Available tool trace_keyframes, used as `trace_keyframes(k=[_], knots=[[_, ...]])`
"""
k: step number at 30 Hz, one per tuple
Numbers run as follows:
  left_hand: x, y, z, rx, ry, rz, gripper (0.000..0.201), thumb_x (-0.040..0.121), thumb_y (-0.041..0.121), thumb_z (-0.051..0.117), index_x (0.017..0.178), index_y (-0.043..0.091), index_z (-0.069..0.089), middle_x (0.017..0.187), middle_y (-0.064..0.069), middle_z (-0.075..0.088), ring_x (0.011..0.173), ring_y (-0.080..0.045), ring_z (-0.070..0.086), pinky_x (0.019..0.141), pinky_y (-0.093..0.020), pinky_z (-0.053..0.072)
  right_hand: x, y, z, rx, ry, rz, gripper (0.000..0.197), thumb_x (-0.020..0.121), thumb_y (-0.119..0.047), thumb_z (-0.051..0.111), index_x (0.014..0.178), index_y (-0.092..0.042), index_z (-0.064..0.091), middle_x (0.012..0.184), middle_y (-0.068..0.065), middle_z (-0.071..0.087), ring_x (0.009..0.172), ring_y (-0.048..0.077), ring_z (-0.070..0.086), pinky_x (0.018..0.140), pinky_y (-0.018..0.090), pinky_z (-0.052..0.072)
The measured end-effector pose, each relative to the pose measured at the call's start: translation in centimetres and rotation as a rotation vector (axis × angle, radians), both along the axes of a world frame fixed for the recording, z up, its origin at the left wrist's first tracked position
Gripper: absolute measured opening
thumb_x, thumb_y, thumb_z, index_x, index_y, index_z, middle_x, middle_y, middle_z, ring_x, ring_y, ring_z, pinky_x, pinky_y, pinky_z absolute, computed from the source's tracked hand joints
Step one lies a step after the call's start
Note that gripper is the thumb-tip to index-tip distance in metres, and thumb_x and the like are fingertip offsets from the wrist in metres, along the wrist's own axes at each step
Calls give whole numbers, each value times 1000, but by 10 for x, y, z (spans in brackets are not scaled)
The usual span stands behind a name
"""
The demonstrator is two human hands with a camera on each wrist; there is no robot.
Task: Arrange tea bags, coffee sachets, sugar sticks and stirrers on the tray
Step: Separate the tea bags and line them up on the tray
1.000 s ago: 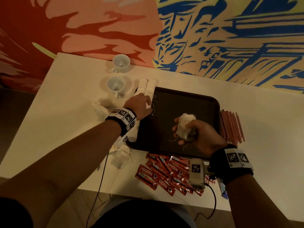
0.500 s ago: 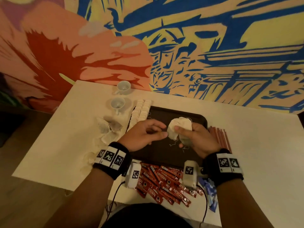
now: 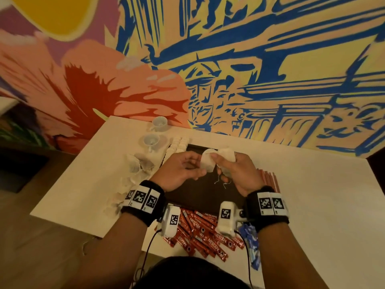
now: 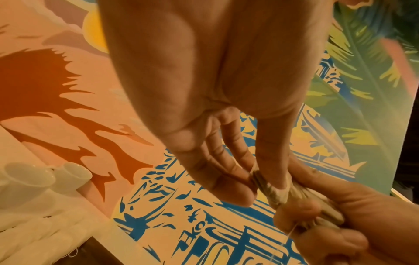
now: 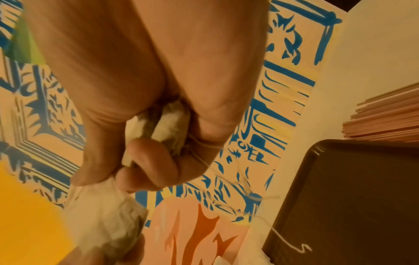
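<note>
Both hands hover over the dark tray [image 3: 200, 198]. My right hand [image 3: 217, 162] grips a bunch of white tea bags [image 3: 228, 154], seen squeezed in the fist in the right wrist view [image 5: 169, 123], with strings dangling. My left hand [image 3: 203, 172] pinches one tea bag [image 3: 207, 163] at the edge of that bunch; the left wrist view shows thumb and fingers closed on this bag [image 4: 265, 186]. A row of tea bags [image 3: 179, 142] lies along the tray's left edge.
Loose tea bags [image 3: 135, 165] lie left of the tray, with two white cups [image 3: 151, 140] behind them. Red coffee sachets [image 3: 200, 232] and blue sugar sticks [image 3: 252, 243] lie at the near edge. Stirrers [image 3: 268, 178] are stacked right of the tray. A painted wall stands behind.
My left hand left the row at the tray's left edge and came across to the right hand. Both hands rose, and the left now pinches one bag from the bunch.
</note>
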State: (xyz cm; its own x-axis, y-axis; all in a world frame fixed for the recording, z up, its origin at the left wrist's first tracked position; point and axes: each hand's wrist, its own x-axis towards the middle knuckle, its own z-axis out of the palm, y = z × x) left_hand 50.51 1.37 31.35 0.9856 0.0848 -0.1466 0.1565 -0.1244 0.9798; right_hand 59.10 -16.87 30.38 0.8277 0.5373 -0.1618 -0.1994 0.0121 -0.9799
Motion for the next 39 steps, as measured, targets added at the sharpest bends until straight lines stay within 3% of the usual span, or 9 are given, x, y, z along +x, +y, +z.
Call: trace_keyframes(k=[4, 7, 10, 16, 20, 25, 30, 34, 39], knots=[[-3, -11, 4, 21, -59, 85, 18, 84, 0, 76, 89, 14, 66, 83, -1, 68, 76, -12, 68, 70, -25, 57, 0, -8, 8, -15, -87, -13, 37, 87, -36, 76, 101, -3, 72, 69, 9, 58, 62, 23, 50, 48, 28, 40], [-1, -20, 8, 37, -107, 151, 13, 86, 2, 75, 93, 9, 66, 86, -4, 64, 77, -12, 67, 70, -28, 59, 0, -15, 10, -40, -116, -13, 39, 85, -44, 78, 102, -10, 72, 71, 9, 60, 65, 26, 52, 50, 31, 42], [1, -26, 14, 32, -143, 180, 20, 86, 1, 74, 104, 2, 66, 90, -6, 64, 75, -11, 67, 70, -27, 59, -4, -20, 13, -76, -163, 31, 26, 87, -35, 78, 104, -16, 73, 67, 5, 59, 60, 19, 52, 49, 28, 43], [-4, -27, 22, -13, -115, 142, 24, 87, 1, 72, 109, 11, 68, 98, -4, 70, 89, -15, 67, 78, -33, 59, -10, -23, 16, -88, -254, -22, 16, 89, -24, 78, 96, -12, 72, 61, 0, 58, 52, 9, 52, 47, 23, 42], [-8, -18, 27, -32, -127, 173, 5, 94, 20, 69, 95, 20, 74, 94, -1, 73, 91, -16, 68, 81, -35, 58, -9, -18, 22, -156, -306, 23, 13, 88, -25, 79, 91, -16, 71, 63, 1, 59, 51, 7, 51, 48, 20, 42], [-5, -2, 27, 30, -144, 259, 17, 93, 32, 70, 87, 18, 78, 86, -3, 73, 84, -19, 67, 85, -46, 57, -10, -4, 22, -158, -264, 119, 14, 86, -21, 80, 95, -20, 70, 60, -6, 59, 51, 6, 51, 46, 21, 41], [-3, 9, 25, 22, -129, 208, 16, 92, 25, 71, 91, 11, 78, 86, -7, 73, 80, -19, 67, 78, -36, 56, -7, 13, 23, -125, -245, 128, 18, 90, -32, 76, 101, -18, 71, 61, -3, 57, 53, 11, 50, 47, 24, 40], [4, 29, 21, 5, -112, 216, 19, 91, 25, 71, 93, 7, 77, 87, -18, 69, 79, -25, 64, 77, -39, 56, 0, 31, 20, -163, -231, 116, 16, 90, -32, 75, 97, -18, 71, 61, -2, 56, 54, 12, 51, 47, 23, 41], [19, 61, 15, 14, -114, 279, 19, 94, 21, 69, 93, 2, 74, 79, -10, 66, 73, -17, 63, 67, -28, 55, 12, 48, 11, -202, -112, 29, 33, 96, -42, 65, 100, -10, 71, 68, 0, 64, 56, 10, 50, 48, 24, 42]])
